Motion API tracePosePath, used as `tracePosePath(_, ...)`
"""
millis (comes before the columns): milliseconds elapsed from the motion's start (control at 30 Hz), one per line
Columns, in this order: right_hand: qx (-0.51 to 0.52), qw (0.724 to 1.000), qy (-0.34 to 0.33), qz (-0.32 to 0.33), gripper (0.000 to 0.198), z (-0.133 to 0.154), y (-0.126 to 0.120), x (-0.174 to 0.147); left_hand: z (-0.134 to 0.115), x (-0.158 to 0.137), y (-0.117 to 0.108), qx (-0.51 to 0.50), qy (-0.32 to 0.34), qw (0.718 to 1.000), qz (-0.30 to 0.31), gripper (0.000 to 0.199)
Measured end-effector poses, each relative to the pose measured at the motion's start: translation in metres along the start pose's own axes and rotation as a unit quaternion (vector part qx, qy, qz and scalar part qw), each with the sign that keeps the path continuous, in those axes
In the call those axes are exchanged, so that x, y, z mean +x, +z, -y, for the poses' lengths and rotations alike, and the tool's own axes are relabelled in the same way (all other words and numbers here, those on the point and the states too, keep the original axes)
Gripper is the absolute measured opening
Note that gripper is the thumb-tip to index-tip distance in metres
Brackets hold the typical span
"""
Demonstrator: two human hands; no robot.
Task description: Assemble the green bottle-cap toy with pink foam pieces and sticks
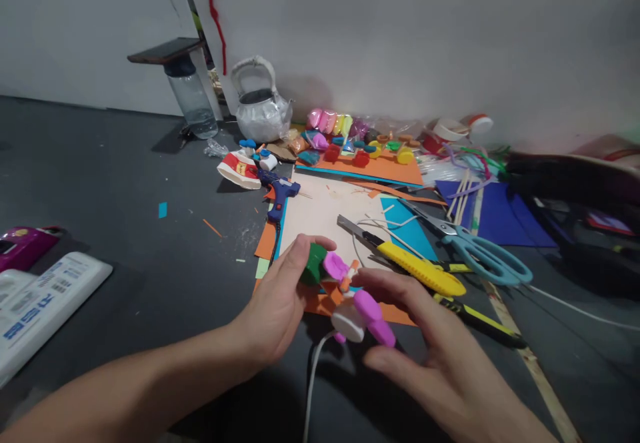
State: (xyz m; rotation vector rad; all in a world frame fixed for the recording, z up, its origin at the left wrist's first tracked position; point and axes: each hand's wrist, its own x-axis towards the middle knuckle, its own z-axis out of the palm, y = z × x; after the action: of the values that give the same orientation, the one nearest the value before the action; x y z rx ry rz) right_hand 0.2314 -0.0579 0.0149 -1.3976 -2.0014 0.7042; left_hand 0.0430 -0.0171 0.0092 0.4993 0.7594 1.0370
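Note:
A small craft model made of clay-like pieces is in my left hand [280, 303]; the thumb and fingers are closed around its dark green part [313, 264]. Next to the green sit a pink disc [336, 266] and orange bits [349, 276]. Lower down are a white disc [349, 323] and a bright pink double-lobed piece [374, 316]. My right hand [425, 336] is beside that pink piece, thumb and fingers apart around it. Whether its fingertips touch the model, I cannot tell.
A yellow utility knife [423, 268], blade out, and blue-handled scissors [493, 256] lie right of the pale board [325, 209]. A blue glue gun [281, 197] rests at its left. Behind stand a kettle [263, 116] and a water bottle [193, 99]. A white power strip [55, 309] lies left.

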Motion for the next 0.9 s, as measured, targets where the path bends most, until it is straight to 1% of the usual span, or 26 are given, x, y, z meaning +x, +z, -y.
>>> tracePosePath(33, 0.008, 1.0, 0.0, -0.015, 0.043, 0.002, -0.006, 0.002, -0.001, 0.0, -0.001, 0.018, 0.007, 1.0, 0.008, 0.044)
tracePosePath(100, 0.021, 0.997, -0.003, -0.069, 0.023, 0.008, -0.017, 0.007, -0.002, 0.0, -0.005, 0.053, 0.023, 0.998, 0.03, 0.043)
tracePosePath(133, 0.021, 0.996, -0.003, -0.09, 0.016, 0.011, -0.022, 0.01, -0.002, -0.001, -0.007, 0.069, 0.028, 0.996, 0.041, 0.043)
tracePosePath(167, 0.019, 0.995, 0.003, -0.096, 0.012, 0.015, -0.025, 0.012, -0.002, -0.002, -0.008, 0.082, 0.027, 0.995, 0.053, 0.044)
tracePosePath(267, 0.019, 0.998, 0.004, -0.062, 0.007, 0.03, -0.03, 0.021, -0.004, -0.004, -0.011, 0.112, 0.014, 0.99, 0.087, 0.047)
tracePosePath(367, 0.047, 0.999, 0.012, 0.012, 0.005, 0.043, -0.029, 0.033, -0.006, -0.005, -0.012, 0.135, 0.013, 0.985, 0.111, 0.047)
tracePosePath(467, 0.051, 0.997, 0.025, 0.059, 0.005, 0.047, -0.026, 0.045, -0.009, -0.003, -0.012, 0.163, 0.019, 0.981, 0.107, 0.044)
tracePosePath(600, 0.045, 0.992, 0.025, 0.111, 0.004, 0.042, -0.022, 0.054, -0.011, -0.001, -0.01, 0.187, 0.014, 0.978, 0.095, 0.043)
tracePosePath(667, 0.047, 0.99, 0.024, 0.128, 0.006, 0.039, -0.021, 0.056, -0.011, -0.001, -0.009, 0.198, 0.013, 0.976, 0.093, 0.043)
tracePosePath(800, 0.058, 0.988, 0.031, 0.14, 0.011, 0.038, -0.021, 0.054, -0.011, -0.001, -0.007, 0.2, -0.003, 0.975, 0.093, 0.039)
tracePosePath(900, 0.046, 0.99, 0.027, 0.133, 0.011, 0.038, -0.021, 0.052, -0.01, -0.001, -0.007, 0.195, -0.015, 0.977, 0.091, 0.036)
